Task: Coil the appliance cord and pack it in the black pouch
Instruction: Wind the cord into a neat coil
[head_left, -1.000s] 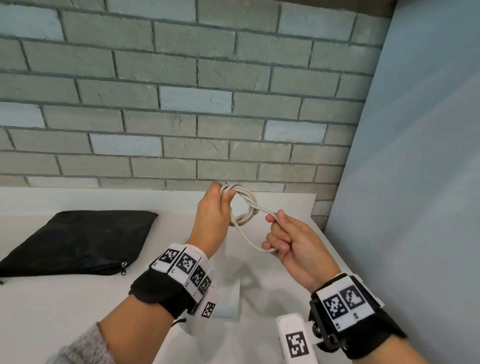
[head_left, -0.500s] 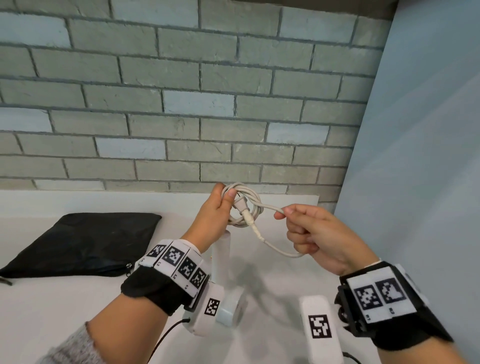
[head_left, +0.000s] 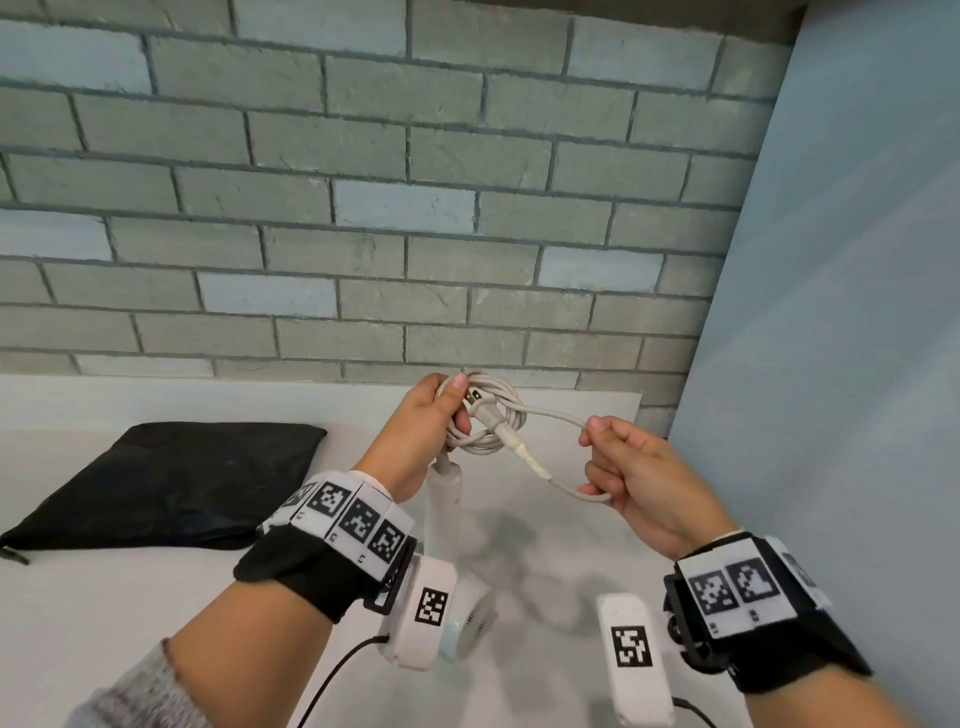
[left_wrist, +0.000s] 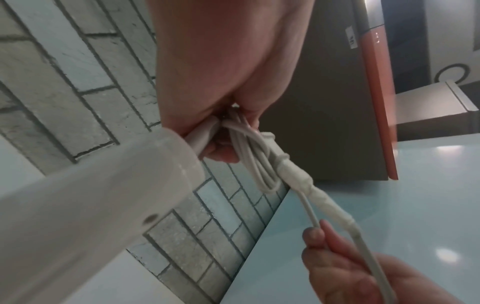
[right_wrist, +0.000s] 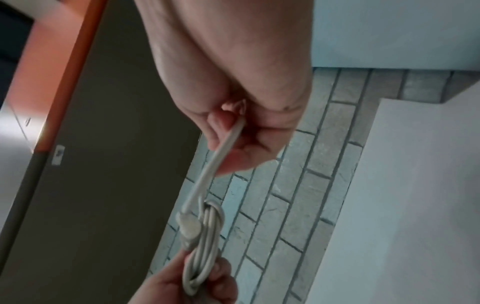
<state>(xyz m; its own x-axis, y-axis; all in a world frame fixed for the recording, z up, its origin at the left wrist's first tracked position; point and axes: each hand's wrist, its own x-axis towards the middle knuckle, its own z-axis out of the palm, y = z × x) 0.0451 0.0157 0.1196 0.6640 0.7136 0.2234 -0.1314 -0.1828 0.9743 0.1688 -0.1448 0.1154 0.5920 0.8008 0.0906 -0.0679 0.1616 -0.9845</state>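
Fingers of the right hand, lower right of centre, pinch a loose cord loop. The smooth, off-white cord runs diagonally up-left; its plug points upper left. The left hand clamps the round coil at centre. The soft black pouch lies flat on the white desk, left.

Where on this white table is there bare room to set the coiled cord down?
Bare table shows in front of the black pouch, and between the pouch and the brick wall. It is crowded in the middle, where the left hand and right hand hold the cord above the white appliance.
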